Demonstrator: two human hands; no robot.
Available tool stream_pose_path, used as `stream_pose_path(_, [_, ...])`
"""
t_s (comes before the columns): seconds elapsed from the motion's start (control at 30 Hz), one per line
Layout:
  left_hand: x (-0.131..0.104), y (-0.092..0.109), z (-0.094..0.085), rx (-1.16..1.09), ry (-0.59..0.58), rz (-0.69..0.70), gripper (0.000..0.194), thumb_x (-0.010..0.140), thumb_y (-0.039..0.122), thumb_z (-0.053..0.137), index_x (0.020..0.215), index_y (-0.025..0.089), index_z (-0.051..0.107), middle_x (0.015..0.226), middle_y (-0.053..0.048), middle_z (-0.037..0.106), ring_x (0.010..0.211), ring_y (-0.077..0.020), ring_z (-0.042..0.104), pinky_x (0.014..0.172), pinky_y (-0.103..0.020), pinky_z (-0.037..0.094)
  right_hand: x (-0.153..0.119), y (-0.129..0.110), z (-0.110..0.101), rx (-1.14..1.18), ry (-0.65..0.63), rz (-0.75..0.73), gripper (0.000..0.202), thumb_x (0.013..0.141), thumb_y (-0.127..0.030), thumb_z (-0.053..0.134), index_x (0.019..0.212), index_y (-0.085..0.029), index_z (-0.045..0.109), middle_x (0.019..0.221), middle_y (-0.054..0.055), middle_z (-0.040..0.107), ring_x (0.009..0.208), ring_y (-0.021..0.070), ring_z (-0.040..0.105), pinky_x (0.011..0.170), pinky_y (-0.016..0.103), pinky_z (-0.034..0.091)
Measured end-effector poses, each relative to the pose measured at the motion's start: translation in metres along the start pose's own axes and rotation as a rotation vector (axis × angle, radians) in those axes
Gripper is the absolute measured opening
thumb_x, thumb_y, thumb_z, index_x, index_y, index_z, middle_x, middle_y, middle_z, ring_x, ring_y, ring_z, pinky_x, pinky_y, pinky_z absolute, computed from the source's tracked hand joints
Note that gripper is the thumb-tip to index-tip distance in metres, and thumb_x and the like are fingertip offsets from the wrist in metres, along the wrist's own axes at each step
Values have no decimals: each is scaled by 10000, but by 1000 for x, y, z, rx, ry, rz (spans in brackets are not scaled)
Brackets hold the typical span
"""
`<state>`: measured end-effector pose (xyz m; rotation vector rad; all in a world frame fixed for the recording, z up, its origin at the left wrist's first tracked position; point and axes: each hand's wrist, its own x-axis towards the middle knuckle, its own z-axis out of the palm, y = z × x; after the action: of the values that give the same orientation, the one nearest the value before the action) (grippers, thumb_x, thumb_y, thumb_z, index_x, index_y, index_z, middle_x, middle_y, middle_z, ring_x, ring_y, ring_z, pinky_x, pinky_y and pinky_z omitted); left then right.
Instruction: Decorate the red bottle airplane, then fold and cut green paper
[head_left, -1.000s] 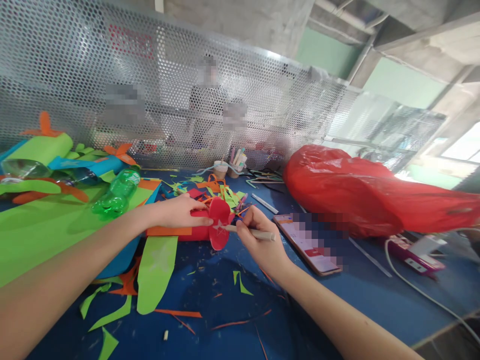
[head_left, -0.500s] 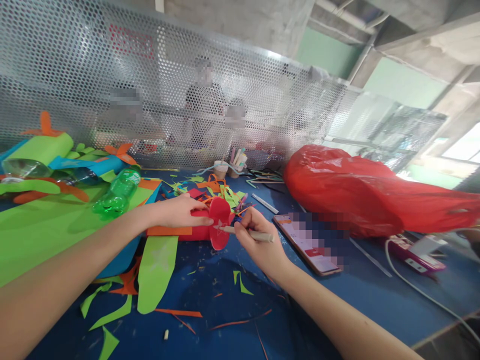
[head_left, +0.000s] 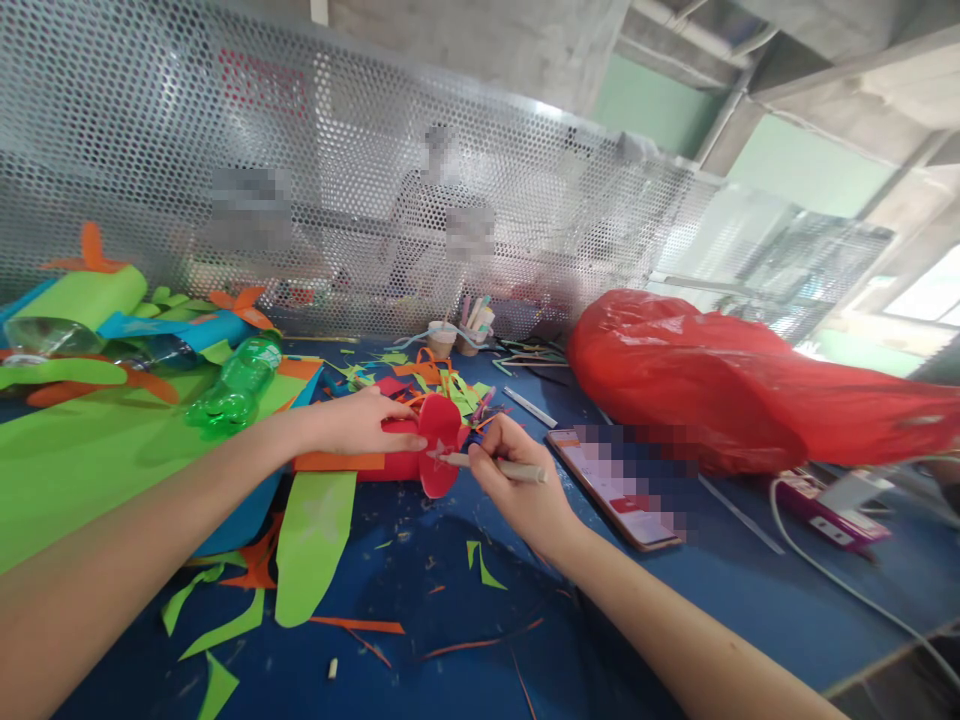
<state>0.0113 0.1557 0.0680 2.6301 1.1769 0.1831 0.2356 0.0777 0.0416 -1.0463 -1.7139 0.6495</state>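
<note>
Beside the fingertips of the left hand (head_left: 364,422), red petals (head_left: 441,420) stand at the end of a red body (head_left: 401,468), which that hand clasps from above, thumb along its near side. The right hand (head_left: 517,480) pinches a pale pen (head_left: 527,471), its tip at a light star outline (head_left: 437,456) on the petals (actual contact is too small to tell). For clean lines, the left hand should brace close behind the petals, which would probably flex; light, short strokes seem best. Beyond the right hand's outer side lies a phone (head_left: 600,490).
</note>
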Motion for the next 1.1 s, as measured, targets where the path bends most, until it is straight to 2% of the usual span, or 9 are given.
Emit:
stream_pose_path(0.3, [0, 0, 0, -2, -6, -6, 641, 903, 738, 417, 1086, 208, 727, 989, -102, 751, 1023, -319, 604, 846, -344, 437, 0, -1, 0, -10, -18, 2, 235, 799, -267, 571, 680, -245, 370, 586, -88, 341, 519, 94, 262, 501, 240, 307])
stream_pose_path(0.67, [-1, 2, -1, 0, -11, -17, 647, 898, 728, 433, 1138, 201, 720, 1041, -115, 750, 1039, -322, 603, 869, -354, 441, 1, -2, -1, -32, 24, -40, 216, 790, -244, 551, 667, -242, 373, 569, -85, 368, 509, 94, 302, 493, 231, 280])
stream_pose_path(0.87, [-1, 5, -3, 1, -15, -12, 612, 911, 710, 422, 1079, 211, 734, 960, -95, 753, 991, -312, 609, 837, -347, 443, 1, -5, -1, -28, 36, -35, 225, 788, -249, 558, 666, -244, 368, 562, -87, 362, 505, 95, 300, 498, 227, 285])
stream_pose_path(1.1, [0, 2, -1, 0, -9, -15, 635, 901, 721, 431, 1141, 213, 727, 1042, -107, 760, 1030, -321, 609, 865, -353, 440, 2, -3, -1, -23, 43, -18, 230, 788, -262, 559, 663, -244, 367, 556, -86, 344, 502, 93, 288, 481, 227, 260])
